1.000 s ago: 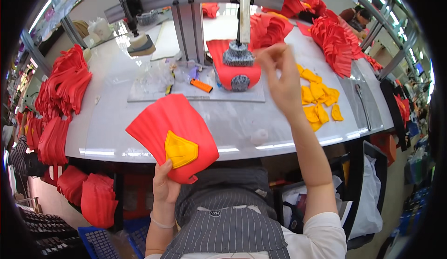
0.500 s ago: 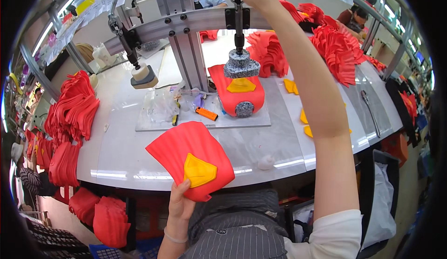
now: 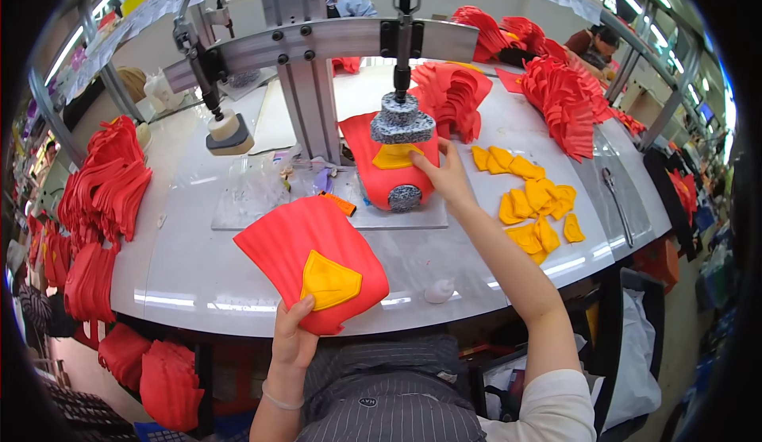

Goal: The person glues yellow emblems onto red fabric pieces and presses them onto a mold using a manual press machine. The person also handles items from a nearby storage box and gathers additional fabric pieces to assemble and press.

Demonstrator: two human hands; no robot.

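Note:
My left hand [image 3: 295,332] grips the lower edge of a red ribbed panel [image 3: 274,231], its thumb on the yellow patch [image 3: 331,281] set on it. Farther off, a second red panel [image 3: 373,178] lies over a rounded form [image 3: 405,197] with a speckled grey end. My right hand [image 3: 446,173] is closed at that panel's right edge, thumb against its yellow patch [image 3: 394,157]; its other fingertips are partly hidden. Just above that patch hangs a speckled grey pressing pad [image 3: 403,120] on a black toggle clamp [image 3: 404,45].
A second clamp with a beige-and-grey pad [image 3: 228,134] hangs left of the metal post [image 3: 311,108]. Loose yellow patches [image 3: 540,200] lie at right, near a metal tool [image 3: 617,208]. Red panel stacks [image 3: 111,176] stand left and farther right. A small white bottle [image 3: 438,290] stands near the front edge.
My right hand has come down from the clamp's top to the panel on the form. My left hand keeps its panel. The whole view has shifted slightly.

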